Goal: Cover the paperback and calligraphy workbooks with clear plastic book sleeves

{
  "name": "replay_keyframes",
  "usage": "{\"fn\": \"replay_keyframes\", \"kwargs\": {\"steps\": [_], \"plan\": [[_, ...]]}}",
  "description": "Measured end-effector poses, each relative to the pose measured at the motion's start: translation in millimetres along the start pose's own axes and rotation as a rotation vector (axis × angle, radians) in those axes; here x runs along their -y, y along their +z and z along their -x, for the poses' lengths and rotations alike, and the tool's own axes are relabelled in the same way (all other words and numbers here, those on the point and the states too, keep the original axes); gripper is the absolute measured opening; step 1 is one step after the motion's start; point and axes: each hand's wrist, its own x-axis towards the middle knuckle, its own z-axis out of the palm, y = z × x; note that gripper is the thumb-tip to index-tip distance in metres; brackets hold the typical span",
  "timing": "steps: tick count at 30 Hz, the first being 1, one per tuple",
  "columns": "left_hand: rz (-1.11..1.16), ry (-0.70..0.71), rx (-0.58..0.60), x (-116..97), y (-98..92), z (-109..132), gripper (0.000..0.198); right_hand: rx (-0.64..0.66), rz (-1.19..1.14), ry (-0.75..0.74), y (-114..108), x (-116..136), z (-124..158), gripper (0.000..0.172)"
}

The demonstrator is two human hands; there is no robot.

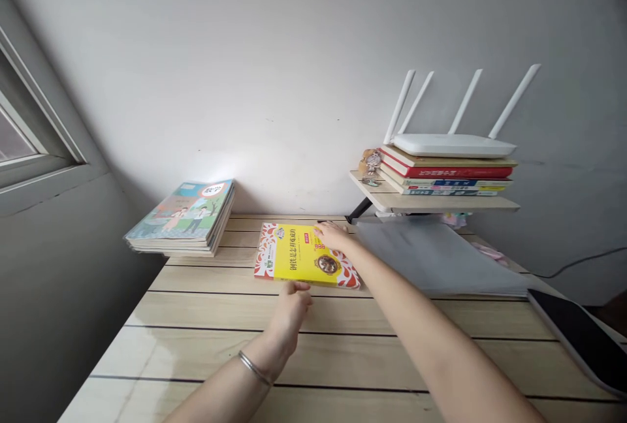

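Note:
A yellow book [298, 253] with red-and-white patterned borders lies on the wooden table, cover up, its title running sideways. My right hand [332, 235] reaches across to the book's far edge, with its fingers bent over the cover there. At the near edge is my left hand [292, 305], its fingers curled closed against the book; the fingertips are partly hidden. A metal bangle [255, 369] circles my left wrist.
A stack of textbooks [181, 214] stands at the left. On the right, a small raised shelf [441, 203] holds several books [445, 172] under a white router [453, 145]. Translucent sheets [431, 256] lie beneath it, near a dark flat device [582, 338]. A wall rises behind.

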Motion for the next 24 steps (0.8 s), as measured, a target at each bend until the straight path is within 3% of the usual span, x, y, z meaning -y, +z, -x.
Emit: {"fn": "replay_keyframes", "kwargs": {"steps": [5, 8, 12, 16, 20, 24], "plan": [[-0.537, 0.164, -0.055, -0.1, -1.3, -4.3, 0.01, 0.052, 0.06, 0.061, 2.4, 3.5, -3.1, 0.038], [-0.688, 0.255, -0.12, 0.9, -11.7, -6.4, 0.01, 0.064, 0.092, 0.082, -5.8, 6.1, 7.7, 0.035], [-0.722, 0.274, -0.212, -10.2, -34.8, -23.2, 0.014, 0.114, 0.085, 0.123, -13.8, 8.3, 35.6, 0.034], [-0.683, 0.229, -0.303, -31.5, -55.1, -49.3, 0.018, 0.136, 0.003, 0.14, -6.5, 13.6, 76.7, 0.029], [-0.595, 0.21, -0.325, -44.7, -66.1, -67.9, 0.028, 0.065, -0.091, 0.168, 11.5, 20.6, 109.1, 0.028], [-0.432, 0.155, -0.275, -47.3, -74.0, -78.0, 0.027, -0.076, -0.24, 0.233, 27.6, 23.1, 120.2, 0.028]]}}
